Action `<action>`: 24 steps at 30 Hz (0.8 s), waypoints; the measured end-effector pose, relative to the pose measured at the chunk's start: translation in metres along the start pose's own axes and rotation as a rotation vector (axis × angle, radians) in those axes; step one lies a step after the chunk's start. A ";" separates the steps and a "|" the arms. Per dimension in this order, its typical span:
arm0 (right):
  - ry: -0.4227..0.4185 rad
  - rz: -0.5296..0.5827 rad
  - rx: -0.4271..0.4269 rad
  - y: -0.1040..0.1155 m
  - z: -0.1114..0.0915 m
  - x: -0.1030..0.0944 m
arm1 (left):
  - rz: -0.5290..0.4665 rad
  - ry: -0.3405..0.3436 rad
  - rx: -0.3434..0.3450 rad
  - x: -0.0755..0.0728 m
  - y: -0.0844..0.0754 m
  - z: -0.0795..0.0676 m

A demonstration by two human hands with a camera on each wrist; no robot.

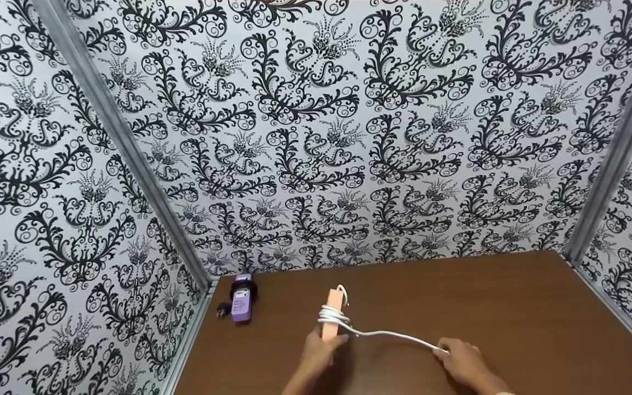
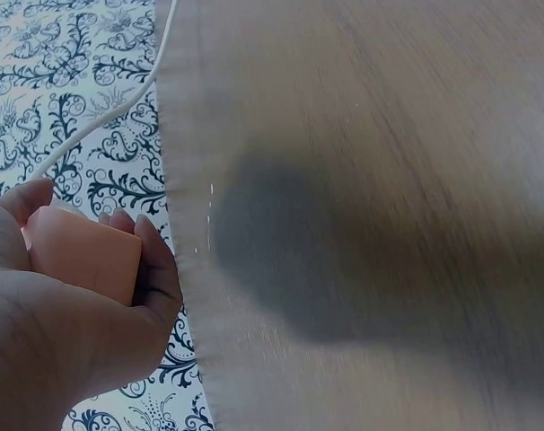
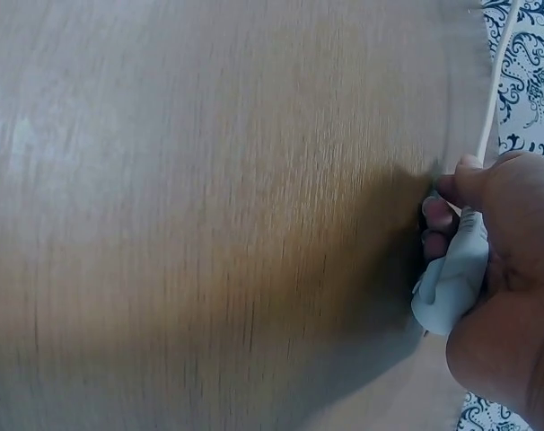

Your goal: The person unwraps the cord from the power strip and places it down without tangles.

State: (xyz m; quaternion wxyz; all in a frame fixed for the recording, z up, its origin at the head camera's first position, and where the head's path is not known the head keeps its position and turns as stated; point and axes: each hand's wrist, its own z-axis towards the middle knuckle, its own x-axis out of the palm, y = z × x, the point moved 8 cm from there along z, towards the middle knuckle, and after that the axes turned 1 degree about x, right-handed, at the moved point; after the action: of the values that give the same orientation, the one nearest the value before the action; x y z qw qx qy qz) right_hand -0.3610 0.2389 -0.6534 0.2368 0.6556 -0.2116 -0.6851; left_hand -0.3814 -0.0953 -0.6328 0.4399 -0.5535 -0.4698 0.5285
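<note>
A peach power strip (image 1: 335, 299) stands up from my left hand (image 1: 319, 351), whose fingers and thumb grip its lower end. In the left wrist view the flat end of the strip (image 2: 88, 256) shows within the curled fingers. Several turns of white cord (image 1: 333, 315) are wound round its middle, with a small loop near the top. From there the cord runs in a slack line to my right hand (image 1: 464, 362), which pinches it. A white plug (image 3: 456, 278) at the cord's end lies in the right palm in the right wrist view, partly hidden by the hand.
On the table's back left lies a purple power strip (image 1: 242, 307) with a black cord (image 1: 244, 286) wound round it and a black plug (image 1: 223, 310) beside it. The brown table (image 1: 486, 296) meets patterned walls (image 1: 338, 137) at the back and sides, with grey metal posts (image 1: 129, 142) at the corners.
</note>
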 end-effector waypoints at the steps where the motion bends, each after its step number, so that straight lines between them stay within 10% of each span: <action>1: 0.016 -0.009 0.001 0.001 0.000 0.000 | 0.004 -0.001 0.001 0.000 -0.001 -0.001; 10: 0.087 -0.089 -0.085 0.047 0.008 0.001 | 0.023 -0.010 0.003 0.000 -0.008 -0.007; 18: 0.103 -0.026 -0.406 0.132 -0.002 0.024 | 0.030 -0.001 0.026 0.006 -0.014 -0.008; 24: 0.060 -0.034 -0.519 0.158 -0.001 0.037 | 0.024 -0.005 0.019 0.009 -0.020 -0.010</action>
State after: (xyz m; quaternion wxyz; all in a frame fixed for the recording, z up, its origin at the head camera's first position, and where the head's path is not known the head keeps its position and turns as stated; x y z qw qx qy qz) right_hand -0.3533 0.0907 -0.5883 0.3919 0.5962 -0.0106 -0.7006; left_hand -0.3723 -0.0831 -0.6141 0.4372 -0.5537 -0.4593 0.5397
